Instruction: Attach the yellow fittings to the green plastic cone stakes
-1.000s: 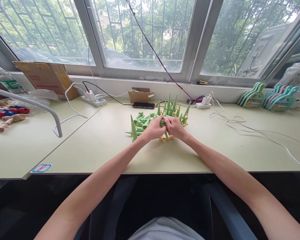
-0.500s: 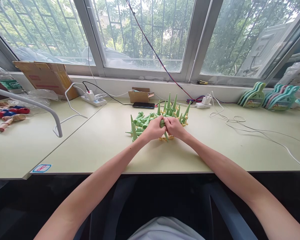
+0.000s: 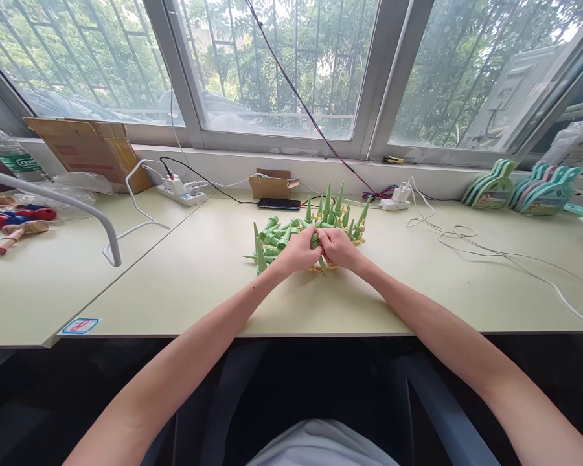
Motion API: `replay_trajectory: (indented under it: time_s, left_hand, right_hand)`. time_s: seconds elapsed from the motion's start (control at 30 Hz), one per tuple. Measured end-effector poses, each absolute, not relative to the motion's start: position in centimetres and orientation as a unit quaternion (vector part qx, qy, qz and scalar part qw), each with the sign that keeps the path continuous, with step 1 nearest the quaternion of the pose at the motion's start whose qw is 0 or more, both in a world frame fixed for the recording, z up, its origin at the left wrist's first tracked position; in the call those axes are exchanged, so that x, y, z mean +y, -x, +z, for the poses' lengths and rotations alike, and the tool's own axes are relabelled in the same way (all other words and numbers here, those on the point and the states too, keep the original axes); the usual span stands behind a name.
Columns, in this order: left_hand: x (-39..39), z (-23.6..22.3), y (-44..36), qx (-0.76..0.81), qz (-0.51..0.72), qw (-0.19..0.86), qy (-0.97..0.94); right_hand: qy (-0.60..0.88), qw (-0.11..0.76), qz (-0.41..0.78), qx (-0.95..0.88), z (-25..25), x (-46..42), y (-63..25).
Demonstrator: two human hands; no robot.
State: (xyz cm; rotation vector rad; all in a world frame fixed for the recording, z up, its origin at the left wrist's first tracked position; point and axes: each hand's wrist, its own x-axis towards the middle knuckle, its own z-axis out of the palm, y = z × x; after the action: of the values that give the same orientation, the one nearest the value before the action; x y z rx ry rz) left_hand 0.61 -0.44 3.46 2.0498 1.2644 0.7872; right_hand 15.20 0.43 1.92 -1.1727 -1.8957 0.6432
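Note:
My left hand (image 3: pixel 301 251) and my right hand (image 3: pixel 339 247) meet at the middle of the desk, fingers closed together. Between them is a green plastic cone (image 3: pixel 323 265), its narrow tip pointing down toward me; my fingers cover most of it. Several loose green cones (image 3: pixel 274 243) lie heaped beyond and left of my left hand. Past my right hand, more green cones (image 3: pixel 328 199) stand upright, with small yellow pieces (image 3: pixel 362 228) around their bases. Other yellow pieces (image 3: pixel 315 268) lie just under my hands.
A black phone (image 3: pixel 278 204) lies before a small cardboard box (image 3: pixel 273 186). Power strips (image 3: pixel 182 195) and white cables (image 3: pixel 459 234) run along the back. Teal-framed pieces (image 3: pixel 490 188) stand at right, wooden toys (image 3: pixel 19 226) at left. A grey metal tube (image 3: pixel 78 200) crosses the left side.
My hands stay together on the cone with barely any movement. At the far right edge, a teal piece by another person's hand has come into view and moved lower.

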Motion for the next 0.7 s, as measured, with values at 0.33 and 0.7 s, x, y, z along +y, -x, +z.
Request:
replay_trajectory:
  time_s: [0.33,0.7]
  left_hand:
    - [-0.37,3.40,-0.63,0.469,0.303,0.290,-0.777]
    - [-0.50,3.43,-0.64,0.479,0.290,0.272,-0.782]
  right_hand:
    - [0.464,0.401,0.244,-0.751,1.90,0.39,-15.22]
    - [0.468,0.397,0.240,-0.752,2.07,0.29,-15.13]
